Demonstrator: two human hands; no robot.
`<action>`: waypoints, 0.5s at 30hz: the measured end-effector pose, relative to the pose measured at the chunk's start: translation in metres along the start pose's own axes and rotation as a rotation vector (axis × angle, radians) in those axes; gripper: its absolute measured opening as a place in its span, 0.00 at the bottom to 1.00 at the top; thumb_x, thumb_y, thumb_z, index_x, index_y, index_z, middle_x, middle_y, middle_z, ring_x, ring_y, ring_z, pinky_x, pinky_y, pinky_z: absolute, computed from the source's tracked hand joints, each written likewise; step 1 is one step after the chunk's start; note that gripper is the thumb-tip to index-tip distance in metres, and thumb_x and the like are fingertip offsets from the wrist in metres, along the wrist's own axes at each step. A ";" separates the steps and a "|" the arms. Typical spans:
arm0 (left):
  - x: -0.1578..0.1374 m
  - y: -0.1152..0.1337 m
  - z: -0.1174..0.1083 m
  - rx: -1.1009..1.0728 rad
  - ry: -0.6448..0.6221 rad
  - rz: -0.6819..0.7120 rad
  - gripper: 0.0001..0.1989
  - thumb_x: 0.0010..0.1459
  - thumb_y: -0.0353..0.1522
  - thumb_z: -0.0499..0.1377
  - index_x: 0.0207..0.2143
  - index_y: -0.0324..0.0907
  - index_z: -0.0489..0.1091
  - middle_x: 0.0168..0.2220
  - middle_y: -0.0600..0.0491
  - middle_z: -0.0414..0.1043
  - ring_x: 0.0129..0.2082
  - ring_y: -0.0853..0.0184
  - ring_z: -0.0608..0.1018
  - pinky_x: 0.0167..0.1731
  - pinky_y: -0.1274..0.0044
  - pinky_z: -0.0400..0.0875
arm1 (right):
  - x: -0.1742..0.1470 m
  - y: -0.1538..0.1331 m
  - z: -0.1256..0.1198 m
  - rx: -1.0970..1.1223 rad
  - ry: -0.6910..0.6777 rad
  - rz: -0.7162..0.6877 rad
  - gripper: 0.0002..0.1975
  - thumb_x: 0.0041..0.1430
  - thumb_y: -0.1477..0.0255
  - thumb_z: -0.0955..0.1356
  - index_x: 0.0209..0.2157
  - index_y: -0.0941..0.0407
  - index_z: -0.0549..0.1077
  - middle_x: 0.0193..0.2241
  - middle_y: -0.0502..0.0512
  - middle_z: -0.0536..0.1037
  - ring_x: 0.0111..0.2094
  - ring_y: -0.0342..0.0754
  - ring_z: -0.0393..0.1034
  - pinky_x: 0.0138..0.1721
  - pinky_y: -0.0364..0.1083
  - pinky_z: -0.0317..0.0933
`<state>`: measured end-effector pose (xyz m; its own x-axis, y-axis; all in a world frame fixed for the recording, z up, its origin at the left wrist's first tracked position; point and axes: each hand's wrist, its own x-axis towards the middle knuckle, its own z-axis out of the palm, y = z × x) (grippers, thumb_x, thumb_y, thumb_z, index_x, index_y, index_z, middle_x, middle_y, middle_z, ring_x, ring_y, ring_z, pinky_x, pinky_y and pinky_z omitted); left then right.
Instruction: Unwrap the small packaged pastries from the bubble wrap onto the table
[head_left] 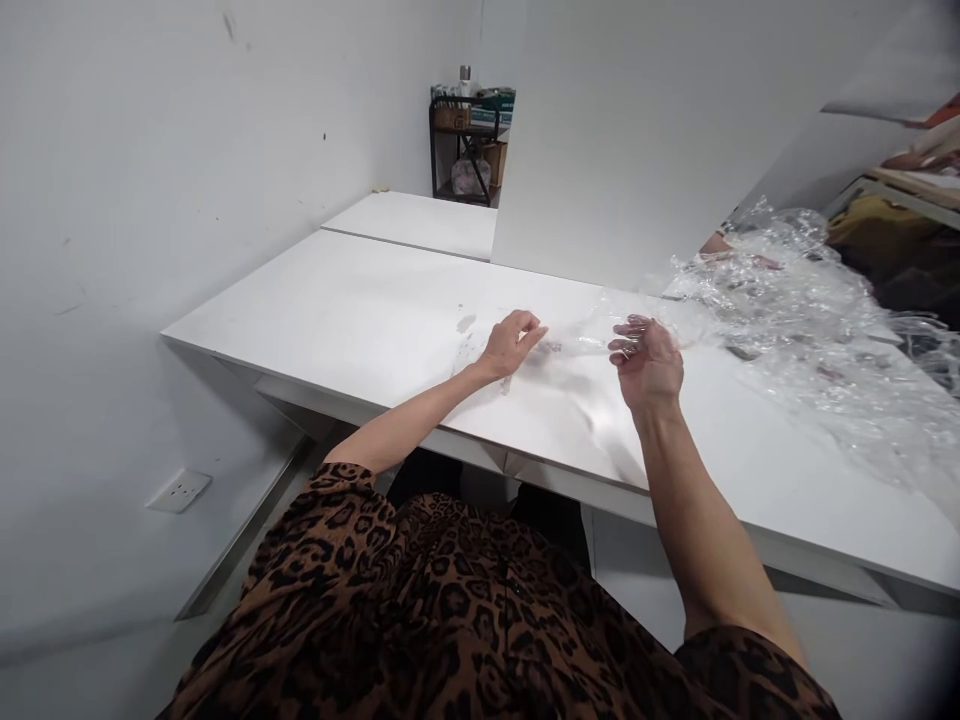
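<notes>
My left hand (pixel 514 343) is over the white table, thumb and fingers pinched together on the end of a thin clear plastic piece (pixel 589 342). This see-through plastic stretches across to my right hand (pixel 649 362). My right hand is raised with its palm towards me and its fingers curved and apart. Clear plastic lies over or around its fingers; whether the piece is a bag or a sheet I cannot tell. Just right of that hand, a large crumpled heap of clear plastic (pixel 817 330) spreads over the table.
The white table (pixel 300 310) meets a wall on the left. A tall white panel (pixel 615 140) stands behind it. Beyond is a black shelf rack (pixel 465 130) with boxes. Part of another person's hand (pixel 716 246) shows behind the heap. A wall socket (pixel 180 490) is low left.
</notes>
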<state>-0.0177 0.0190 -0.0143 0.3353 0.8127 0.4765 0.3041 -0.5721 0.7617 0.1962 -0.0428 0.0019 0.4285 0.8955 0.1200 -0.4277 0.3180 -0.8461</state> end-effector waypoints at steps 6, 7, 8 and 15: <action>0.017 0.000 -0.024 -0.138 0.051 -0.089 0.12 0.69 0.42 0.51 0.38 0.44 0.64 0.38 0.52 0.74 0.37 0.70 0.76 0.38 0.77 0.69 | 0.001 -0.006 -0.021 0.008 0.010 -0.035 0.14 0.54 0.60 0.75 0.37 0.54 0.74 0.24 0.47 0.75 0.20 0.38 0.66 0.16 0.37 0.54; 0.015 -0.001 -0.026 -0.113 -0.033 -0.076 0.12 0.69 0.42 0.51 0.42 0.44 0.66 0.42 0.49 0.76 0.42 0.68 0.77 0.42 0.76 0.70 | -0.002 -0.006 -0.021 -0.009 -0.017 -0.038 0.16 0.54 0.59 0.75 0.38 0.54 0.74 0.26 0.48 0.76 0.20 0.39 0.66 0.15 0.37 0.53; 0.012 -0.002 -0.025 -0.071 -0.136 -0.052 0.14 0.67 0.43 0.53 0.47 0.44 0.67 0.49 0.47 0.76 0.47 0.65 0.77 0.47 0.73 0.70 | -0.005 -0.006 -0.021 -0.032 -0.049 -0.036 0.17 0.55 0.58 0.75 0.40 0.53 0.74 0.27 0.49 0.77 0.19 0.39 0.66 0.14 0.37 0.51; 0.005 0.011 0.007 0.256 -0.802 -0.006 0.39 0.57 0.49 0.60 0.68 0.49 0.57 0.64 0.45 0.68 0.65 0.48 0.64 0.63 0.54 0.50 | -0.012 -0.010 0.013 -0.145 -0.195 -0.107 0.17 0.58 0.55 0.74 0.40 0.53 0.75 0.26 0.49 0.77 0.18 0.37 0.63 0.14 0.38 0.50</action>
<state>-0.0066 0.0161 -0.0061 0.8353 0.5468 -0.0574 0.4688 -0.6538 0.5940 0.1856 -0.0525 0.0157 0.2974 0.9066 0.2992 -0.2632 0.3791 -0.8871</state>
